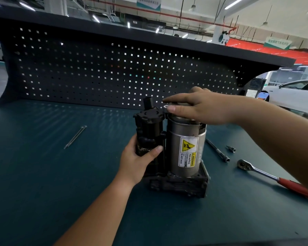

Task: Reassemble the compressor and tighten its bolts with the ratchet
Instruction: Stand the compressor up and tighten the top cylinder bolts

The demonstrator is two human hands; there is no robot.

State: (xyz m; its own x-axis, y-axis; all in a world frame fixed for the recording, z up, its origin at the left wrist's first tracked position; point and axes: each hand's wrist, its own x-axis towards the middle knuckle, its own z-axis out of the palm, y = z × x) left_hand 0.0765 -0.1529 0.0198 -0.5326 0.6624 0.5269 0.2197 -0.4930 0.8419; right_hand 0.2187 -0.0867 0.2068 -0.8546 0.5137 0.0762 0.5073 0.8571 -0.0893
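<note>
Bench observation, nearest first.

- Left hand (140,160) wrapped the black plastic cylinder of the compressor (174,148), thumb across its front and fingers hidden behind it.
- The compressor stood upright on a dark, gritty cast base, mid-bench on the teal mat (43,174). It had two cylinders side by side: black ribbed plastic on the left, smooth brushed grey metal on the right. The metal one carried a yellow and white hot-surface warning label (187,151).
- The ratchet (267,176) lay on the mat to the right, clear of the compressor, with a chrome head and shaft and a red grip (the grip's end ran under the right forearm).
- A slim extension bar (218,150) lay just beyond the ratchet, beside a small socket (231,149).
- Two long thin bolts (75,137) lay together well to the left, untouched.
- Right hand (199,107) lay spread over the metal cylinder's top cap, fingers nearly straight, thumb against a bright ring at the rim. The palm hid the cap itself.
- A dark pegboard (96,71) with square holes backed the bench.
- A white car (295,96) stood far right.
</note>
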